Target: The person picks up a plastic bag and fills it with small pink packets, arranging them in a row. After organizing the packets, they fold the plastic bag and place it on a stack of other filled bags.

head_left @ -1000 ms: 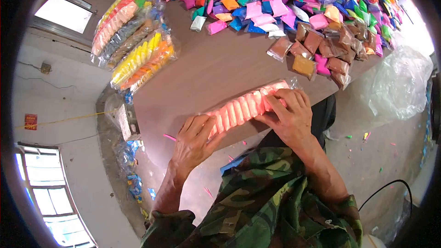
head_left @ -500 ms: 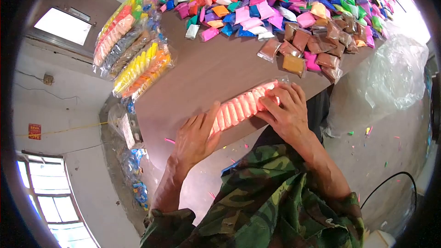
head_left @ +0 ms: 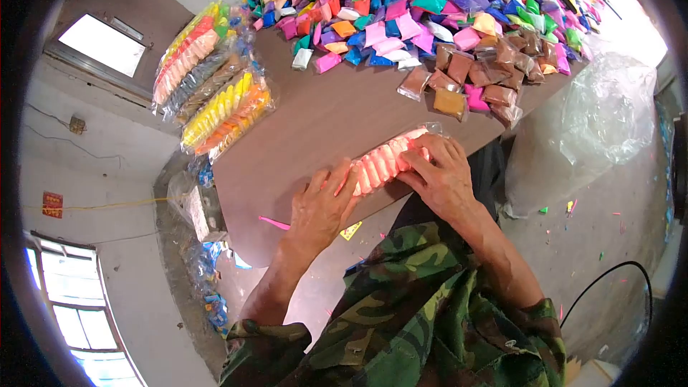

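Note:
A long clear bag of pink pieces in a row [head_left: 380, 166] lies near the table's front edge. My left hand [head_left: 320, 204] lies over its left end, fingers together and wrapped on the bag. My right hand [head_left: 438, 175] grips its right part, with thumb and bent fingers on the plastic. The bag's clear end shows just above my right fingers. A thin pink strip [head_left: 274, 223] lies at the table edge, left of my left hand.
Small colourful packets [head_left: 408, 25] are heaped at the table's back, brown packets [head_left: 459, 67] nearer. Filled long bags [head_left: 228, 115] lie at the left. A big clear plastic bag [head_left: 584, 129] hangs at the right. Bits litter the floor [head_left: 580, 244].
My left hand has slid right along the bag and now covers its left end. My right hand has stayed nearly in place. The view has shifted slightly.

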Tool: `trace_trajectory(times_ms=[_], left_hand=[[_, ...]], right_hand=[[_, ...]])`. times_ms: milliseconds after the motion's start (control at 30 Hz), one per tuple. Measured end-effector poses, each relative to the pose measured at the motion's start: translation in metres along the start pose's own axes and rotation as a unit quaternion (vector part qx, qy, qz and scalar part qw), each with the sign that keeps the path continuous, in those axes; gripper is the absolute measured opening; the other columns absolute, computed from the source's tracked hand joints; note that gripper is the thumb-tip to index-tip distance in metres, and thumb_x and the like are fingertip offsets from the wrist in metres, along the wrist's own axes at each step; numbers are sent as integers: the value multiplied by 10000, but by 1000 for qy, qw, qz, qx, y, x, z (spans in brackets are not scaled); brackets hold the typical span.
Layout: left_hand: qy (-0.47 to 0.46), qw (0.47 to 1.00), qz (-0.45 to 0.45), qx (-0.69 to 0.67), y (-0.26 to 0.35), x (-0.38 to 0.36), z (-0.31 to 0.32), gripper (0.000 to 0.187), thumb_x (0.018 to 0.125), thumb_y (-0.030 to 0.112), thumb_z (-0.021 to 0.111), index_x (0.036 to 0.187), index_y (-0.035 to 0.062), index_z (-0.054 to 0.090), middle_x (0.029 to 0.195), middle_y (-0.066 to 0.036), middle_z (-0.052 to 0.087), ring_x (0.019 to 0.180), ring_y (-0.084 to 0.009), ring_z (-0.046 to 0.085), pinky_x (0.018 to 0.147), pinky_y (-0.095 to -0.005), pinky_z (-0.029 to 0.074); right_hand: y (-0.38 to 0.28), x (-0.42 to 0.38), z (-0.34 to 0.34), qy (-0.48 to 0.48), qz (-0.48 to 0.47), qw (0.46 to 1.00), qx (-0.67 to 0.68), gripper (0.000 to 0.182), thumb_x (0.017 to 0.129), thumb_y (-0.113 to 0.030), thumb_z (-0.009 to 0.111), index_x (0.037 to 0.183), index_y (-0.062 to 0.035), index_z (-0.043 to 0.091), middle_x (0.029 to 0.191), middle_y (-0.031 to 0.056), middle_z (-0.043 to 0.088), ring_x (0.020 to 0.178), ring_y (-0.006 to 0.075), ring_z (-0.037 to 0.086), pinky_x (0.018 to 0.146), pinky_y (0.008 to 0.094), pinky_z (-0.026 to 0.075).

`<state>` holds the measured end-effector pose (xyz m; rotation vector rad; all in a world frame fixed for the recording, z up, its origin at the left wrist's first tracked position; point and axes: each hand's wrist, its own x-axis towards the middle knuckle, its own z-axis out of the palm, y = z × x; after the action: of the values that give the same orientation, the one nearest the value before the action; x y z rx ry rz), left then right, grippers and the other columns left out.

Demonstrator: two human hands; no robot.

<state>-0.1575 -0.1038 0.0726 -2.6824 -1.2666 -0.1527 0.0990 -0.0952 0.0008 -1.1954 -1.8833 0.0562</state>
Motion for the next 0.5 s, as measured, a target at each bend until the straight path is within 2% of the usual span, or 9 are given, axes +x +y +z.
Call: trace_trajectory(times_ms=[33,133,233,300,500], left_hand=[[-6,1000,-2,-8,1,-1,2,538,893,290,771,1383,113,637,1356,-68,624,1109,-264,632,862,-388,579],[22,1000,9,15,2,-4,8,497,895,279,764,1344,108,640,1373,-12,584,1123,-208,588,760,-330,591],[31,999,-12,8,8,-6,8,513,865,259,792,1332,94,662,1313,-53,641,1096,-257,635,870,-393,585],[42,999,-13,4,7,-7,10,504,865,255,792,1324,92,666,1303,-54,644,1091,-259,637,867,-392,586],[40,998,-32,-19,9,-5,9,448,873,223,789,1285,83,682,1298,-65,650,1088,-271,641,868,-396,582]], right_hand=[[1,0,0,5,-1,1000,7,363,710,-212,881,1022,-147,705,1158,60,636,1090,297,642,929,458,502],[6,-5,1,18,6,1000,22,358,713,-199,883,1024,-149,713,1134,48,643,1025,275,657,880,430,525],[7,-9,1,28,17,999,25,359,714,-179,887,1028,-146,717,1113,43,648,969,256,662,844,408,537],[6,-10,2,37,17,999,29,365,712,-166,892,1031,-141,718,1106,47,648,946,247,662,833,399,539],[9,-12,-1,53,35,996,57,474,718,-152,889,1147,-124,691,1162,77,653,1019,290,658,889,425,532]])
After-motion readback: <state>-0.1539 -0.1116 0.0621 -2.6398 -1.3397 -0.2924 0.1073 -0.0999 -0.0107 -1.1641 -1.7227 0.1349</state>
